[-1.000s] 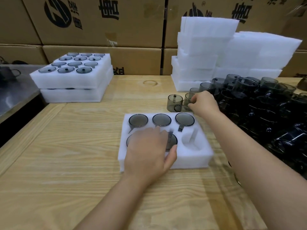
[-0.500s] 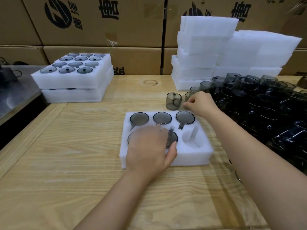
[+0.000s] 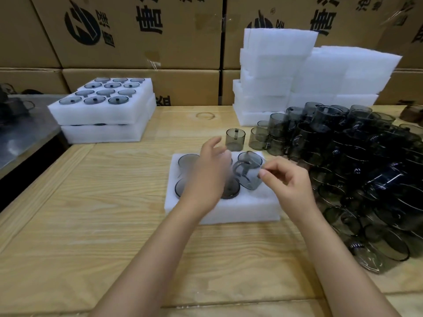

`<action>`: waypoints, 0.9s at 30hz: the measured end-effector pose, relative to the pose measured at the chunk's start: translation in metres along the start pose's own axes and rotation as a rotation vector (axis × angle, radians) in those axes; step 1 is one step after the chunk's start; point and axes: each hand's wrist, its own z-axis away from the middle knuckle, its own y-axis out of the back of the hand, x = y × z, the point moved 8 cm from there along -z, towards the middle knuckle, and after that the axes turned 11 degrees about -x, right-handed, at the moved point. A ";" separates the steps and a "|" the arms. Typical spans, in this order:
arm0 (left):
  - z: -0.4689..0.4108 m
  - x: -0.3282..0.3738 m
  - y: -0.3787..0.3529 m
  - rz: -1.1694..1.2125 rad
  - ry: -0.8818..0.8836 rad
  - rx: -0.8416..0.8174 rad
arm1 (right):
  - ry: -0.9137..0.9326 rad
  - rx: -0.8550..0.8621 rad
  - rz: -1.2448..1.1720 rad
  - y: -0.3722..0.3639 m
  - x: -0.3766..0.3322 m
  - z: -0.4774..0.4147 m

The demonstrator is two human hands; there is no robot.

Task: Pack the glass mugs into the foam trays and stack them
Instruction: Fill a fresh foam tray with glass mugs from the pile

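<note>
Done: filled trays stacked far left; this tray looks nearly full.
Right hand: you pinch a mug above its near-right corner.
Left hand: blurred, fingers spread.
To do: the mug pile.

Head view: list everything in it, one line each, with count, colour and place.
foam tray: one, white, centre of table, partly filled
packed mugs: at least four visible, smoky grey, in that tray's pockets
held mug: one, smoky grey, tilted over the tray's right side
upright mug: one, smoky grey, on table just behind the tray
loose mugs: large heap, dark grey, right of table
filled trays: two layers, white, far left of table
foam piles: two, white, back right
cardboard boxes: several, brown, behind table
table: one, light wood
metal counter: one, grey, left edge
left hand: blurred, open above the tray
right hand: pinching the held mug
</note>
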 end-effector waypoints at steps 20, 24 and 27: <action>-0.013 0.018 -0.016 0.156 -0.174 0.144 | -0.102 -0.027 -0.532 -0.017 0.005 -0.002; -0.018 0.011 -0.020 0.417 -0.132 0.011 | -0.095 0.047 -0.566 -0.010 0.010 -0.002; -0.019 0.010 -0.029 0.588 -0.107 -0.145 | -0.117 0.078 -0.578 0.001 0.016 -0.002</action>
